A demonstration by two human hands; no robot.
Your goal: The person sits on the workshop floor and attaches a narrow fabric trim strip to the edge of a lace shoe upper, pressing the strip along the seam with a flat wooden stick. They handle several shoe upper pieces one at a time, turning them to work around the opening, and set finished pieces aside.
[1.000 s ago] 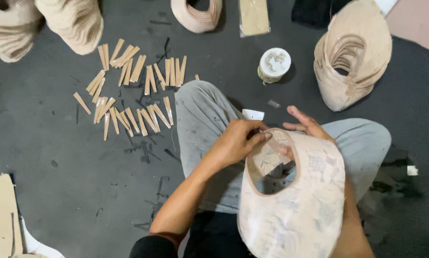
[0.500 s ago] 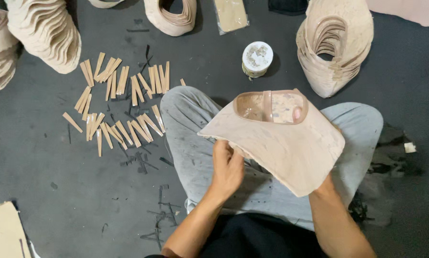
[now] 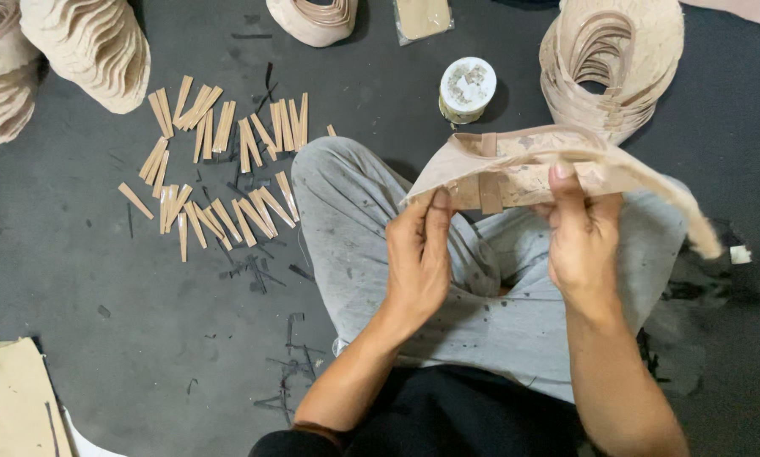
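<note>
Beige cut piece (image 3: pixel 549 169) now flipped, strip side up; left hand (image 3: pixel 418 254) pinches left corner, right hand (image 3: pixel 584 241) grips middle edge, over lap.

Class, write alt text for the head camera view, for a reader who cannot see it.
Both hands, the left hand and right hand, hold a curved beige cut-out piece above the person's lap. On the dark floor lie scattered tan strips, a round white tin and stacks of similar pieces.
</note>
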